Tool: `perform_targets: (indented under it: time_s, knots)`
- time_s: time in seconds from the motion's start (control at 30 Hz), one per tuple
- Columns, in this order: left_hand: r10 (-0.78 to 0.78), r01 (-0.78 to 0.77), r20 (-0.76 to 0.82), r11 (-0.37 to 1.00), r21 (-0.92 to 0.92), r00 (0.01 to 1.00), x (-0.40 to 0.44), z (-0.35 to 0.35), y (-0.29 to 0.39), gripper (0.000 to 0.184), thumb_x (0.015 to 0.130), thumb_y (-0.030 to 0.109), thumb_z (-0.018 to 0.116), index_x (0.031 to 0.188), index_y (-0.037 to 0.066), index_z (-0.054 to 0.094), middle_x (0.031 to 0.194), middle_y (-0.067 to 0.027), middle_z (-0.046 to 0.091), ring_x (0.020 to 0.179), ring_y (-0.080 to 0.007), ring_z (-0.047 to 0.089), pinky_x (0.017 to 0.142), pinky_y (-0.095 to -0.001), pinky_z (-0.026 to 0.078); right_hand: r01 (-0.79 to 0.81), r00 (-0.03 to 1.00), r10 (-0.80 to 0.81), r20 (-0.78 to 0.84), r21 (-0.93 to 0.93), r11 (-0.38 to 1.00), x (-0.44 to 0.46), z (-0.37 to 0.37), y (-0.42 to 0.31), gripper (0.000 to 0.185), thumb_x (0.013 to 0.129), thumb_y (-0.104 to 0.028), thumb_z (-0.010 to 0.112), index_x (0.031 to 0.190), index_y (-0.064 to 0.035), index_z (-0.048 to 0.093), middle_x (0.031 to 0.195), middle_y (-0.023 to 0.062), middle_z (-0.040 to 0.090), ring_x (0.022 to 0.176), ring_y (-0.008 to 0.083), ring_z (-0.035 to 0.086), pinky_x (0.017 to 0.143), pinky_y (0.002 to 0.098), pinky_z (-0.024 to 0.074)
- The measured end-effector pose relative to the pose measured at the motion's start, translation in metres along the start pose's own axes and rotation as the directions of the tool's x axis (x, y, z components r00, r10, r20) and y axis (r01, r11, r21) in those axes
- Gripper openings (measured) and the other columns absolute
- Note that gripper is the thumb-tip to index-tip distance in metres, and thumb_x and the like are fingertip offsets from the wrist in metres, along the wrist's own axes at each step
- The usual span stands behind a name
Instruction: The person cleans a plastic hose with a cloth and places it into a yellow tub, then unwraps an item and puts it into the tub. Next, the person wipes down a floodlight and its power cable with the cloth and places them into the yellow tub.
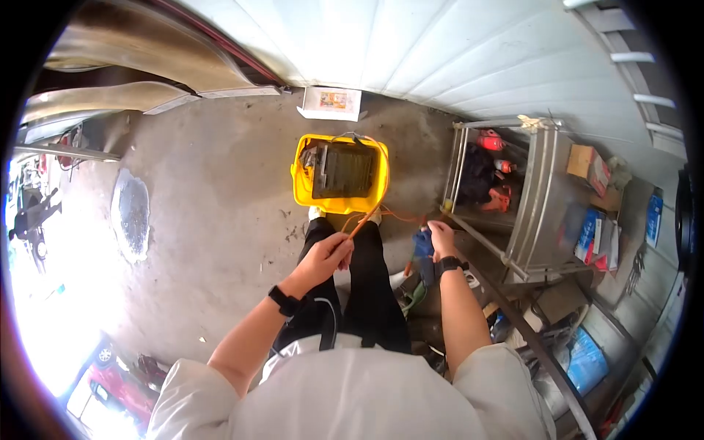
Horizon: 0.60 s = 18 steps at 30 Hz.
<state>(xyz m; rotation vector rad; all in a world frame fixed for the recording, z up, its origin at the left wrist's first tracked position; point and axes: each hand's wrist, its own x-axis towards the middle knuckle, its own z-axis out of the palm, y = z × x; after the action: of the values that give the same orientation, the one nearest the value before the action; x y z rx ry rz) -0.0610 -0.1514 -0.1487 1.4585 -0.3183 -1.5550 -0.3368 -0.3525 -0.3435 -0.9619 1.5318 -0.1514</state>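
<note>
My left hand (328, 257) is closed round an orange cable (383, 192) in front of my legs. The cable's thick part arcs up over the right side of a yellow bin (298, 192). In that bin sits a dark, ribbed, box-like object (345, 170). A thinner orange stretch runs right to my right hand (442, 239), whose fingers are pinched at its end; exactly how they grip it is partly hidden. Just left of the right hand is a blue object (423, 243), its kind unclear; I cannot tell whether the hand touches it.
A metal-framed rack (539, 194) stands on the right, with red items inside and boxes (587, 167) on top. A white box (330, 104) lies by the wall. Cluttered shelves are at lower right. A wet-looking patch (132, 214) marks the floor on the left.
</note>
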Motion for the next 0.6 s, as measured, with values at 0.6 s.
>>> perform_targets:
  time_s: [0.6]
  knots:
    - [0.108, -0.112, -0.054, 0.991, -0.08, 0.993, -0.078, 0.021, 0.023, 0.013, 0.093, 0.009, 0.054, 0.1, -0.001, 0.05, 0.084, -0.0067, 0.06, 0.076, -0.0139, 0.062, 0.07, -0.0267, 0.051, -0.344, 0.737, -0.369, 0.566, 0.785, 0.515, -0.201, -0.04, -0.201, 0.058, 0.094, -0.04, 0.045, 0.135, 0.0013, 0.041, 0.131, 0.0199, 0.05, 0.116, 0.0329, 0.053, 0.103, 0.0467, 0.0393]
